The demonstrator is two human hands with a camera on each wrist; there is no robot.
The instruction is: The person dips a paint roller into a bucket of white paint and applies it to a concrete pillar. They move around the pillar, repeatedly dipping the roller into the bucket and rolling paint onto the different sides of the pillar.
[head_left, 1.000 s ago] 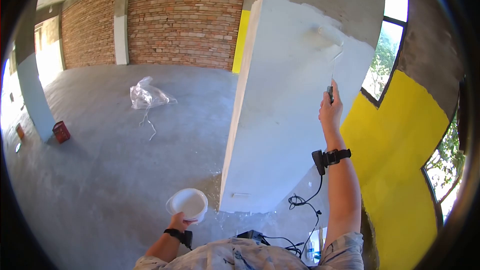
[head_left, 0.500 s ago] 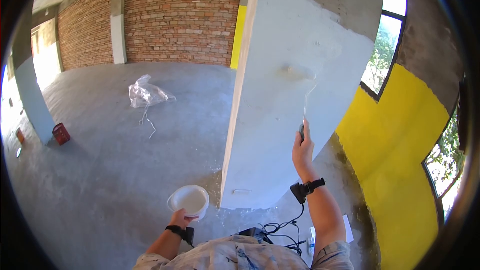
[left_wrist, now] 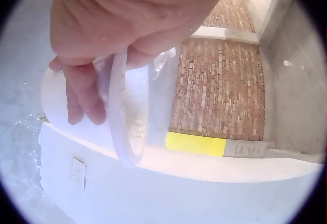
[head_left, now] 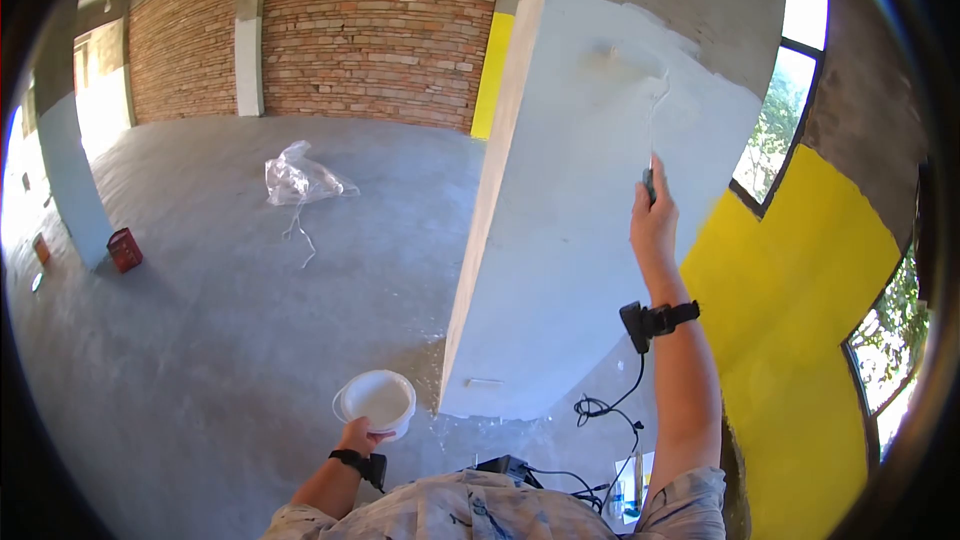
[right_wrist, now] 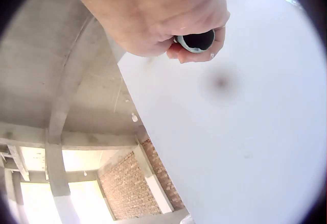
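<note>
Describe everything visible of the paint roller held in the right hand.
The white-coated paint roller has a short cylindrical sleeve, pale with paint, lying roughly level against the white-painted pillar face near its top. A thin bent wire frame runs down to a dark handle, round at its butt, which the right hand grips.

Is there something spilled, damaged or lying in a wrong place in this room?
Yes. White paint splashes mark the concrete floor at the foot of the white column. A crumpled clear plastic bag lies loose on the open floor, and a black cable lies tangled beside the column.
</note>
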